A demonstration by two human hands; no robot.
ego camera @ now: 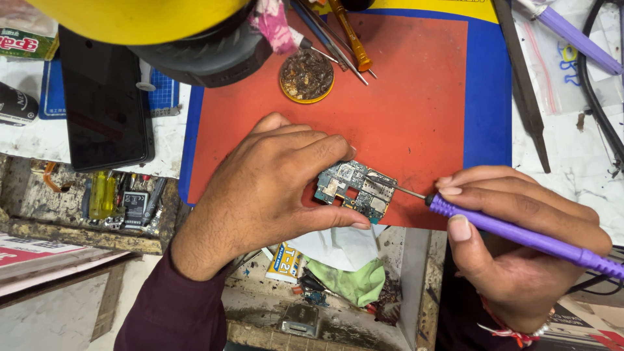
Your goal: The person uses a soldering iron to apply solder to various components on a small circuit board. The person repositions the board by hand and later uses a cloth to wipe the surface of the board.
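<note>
Workbench surface: red mat point(416, 97) lying over a blue one, its near edge ending just below the hands. Left hand point(273, 188) is closing thumb and fingertips around a small circuit board point(354, 188), which is sitting on the mat's near edge, partly overhanging an open drawer point(364, 305) of green cloth and scraps. Right hand point(520, 240) is gripping a purple-handled soldering iron point(513, 234), its thin metal tip touching the board's right side. Crowding the far edge — a round tin of dark residue point(307, 77), an orange-handled screwdriver point(351, 39) and tweezers point(328, 39), with a yellow-and-black lamp head point(188, 39) overhanging the corner. Dark phone point(104, 104) is lying left, off the mat; long metal tweezers point(523, 84) and a second purple tool point(575, 39) are lying right. Open mat is remaining between tin and board.
</note>
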